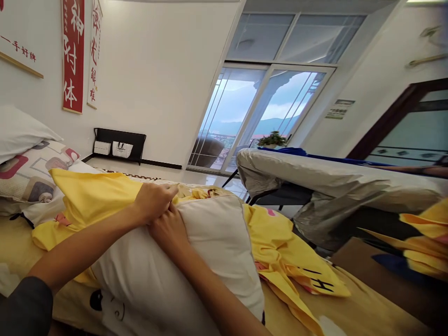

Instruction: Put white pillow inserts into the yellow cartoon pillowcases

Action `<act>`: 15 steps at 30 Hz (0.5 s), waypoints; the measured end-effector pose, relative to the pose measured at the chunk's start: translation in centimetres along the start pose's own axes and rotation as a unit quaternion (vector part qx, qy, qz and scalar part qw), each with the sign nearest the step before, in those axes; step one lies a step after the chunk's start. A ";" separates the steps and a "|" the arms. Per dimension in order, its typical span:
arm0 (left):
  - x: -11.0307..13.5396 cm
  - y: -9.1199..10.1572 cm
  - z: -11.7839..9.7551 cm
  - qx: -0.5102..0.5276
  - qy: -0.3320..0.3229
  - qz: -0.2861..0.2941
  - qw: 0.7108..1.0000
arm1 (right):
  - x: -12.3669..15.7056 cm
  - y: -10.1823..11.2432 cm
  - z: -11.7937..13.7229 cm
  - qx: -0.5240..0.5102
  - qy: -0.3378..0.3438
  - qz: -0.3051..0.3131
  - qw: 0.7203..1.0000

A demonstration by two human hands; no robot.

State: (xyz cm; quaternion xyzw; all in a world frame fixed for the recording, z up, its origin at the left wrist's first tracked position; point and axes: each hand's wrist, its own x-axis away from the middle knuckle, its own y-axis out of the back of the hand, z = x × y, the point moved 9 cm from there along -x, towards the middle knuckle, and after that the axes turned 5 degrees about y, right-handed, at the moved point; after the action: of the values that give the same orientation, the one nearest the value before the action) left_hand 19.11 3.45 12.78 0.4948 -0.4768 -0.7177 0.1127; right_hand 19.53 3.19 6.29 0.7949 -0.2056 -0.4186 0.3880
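A white pillow (pixel 217 233) lies in front of me, creased inward at the middle of its far edge. My left hand (pixel 154 200) is closed there, beside a yellow cloth (pixel 98 191) that spreads out to its left and seems caught in its fingers. Just below, my right hand (pixel 170 228) is closed on the pillow's edge, its fingertips tucked under the left hand. What exactly each set of fingers pinches is partly hidden. Another yellow cloth (pixel 280 238), with black letters, lies crumpled right of the pillow.
Patterned and white pillows (pixel 35 172) are piled at the left. A plastic-covered mattress or table (pixel 336 172) stands at the right, near a cardboard box (pixel 371 266) and more yellow cloth (pixel 427 238). Behind are a low black rack (pixel 135 144) and sliding glass doors (pixel 259 112).
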 end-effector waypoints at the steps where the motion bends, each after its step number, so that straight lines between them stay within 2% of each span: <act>1: 0.9 -0.6 0.3 -0.007 -0.003 -0.003 1.000 | 0.4 -0.5 -0.8 0.022 -0.008 -0.016 1.000; 3: 2.7 -2.2 1.6 -0.029 0.010 -0.003 1.000 | 1.2 -1.5 -2.7 0.067 -0.040 -0.036 0.996; 5: 4.4 -3.9 4.1 -0.056 0.060 0.005 0.997 | 1.9 -1.9 -4.1 0.091 -0.071 -0.049 0.992; 7: 5.4 -5.3 6.6 -0.066 0.113 0.026 0.991 | 2.1 -2.0 -4.5 0.095 -0.086 -0.058 0.990; 9: 5.5 -6.2 7.9 -0.041 0.136 0.051 0.988 | 1.8 -1.7 -3.9 0.083 -0.085 -0.076 0.990; 12: 4.1 -5.4 7.3 0.042 0.147 0.028 0.988 | 1.0 -1.1 -2.0 0.055 -0.061 -0.113 0.990; 15: 2.6 -3.8 4.6 0.102 0.115 -0.037 0.987 | 0.6 -1.2 -1.2 0.026 -0.038 -0.135 0.990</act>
State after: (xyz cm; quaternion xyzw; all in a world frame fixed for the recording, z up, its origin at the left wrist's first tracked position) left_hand 15.29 6.45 8.46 0.6004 -0.5125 -0.6074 0.0889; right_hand 20.80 4.11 5.43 0.8089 -0.1220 -0.4911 0.2993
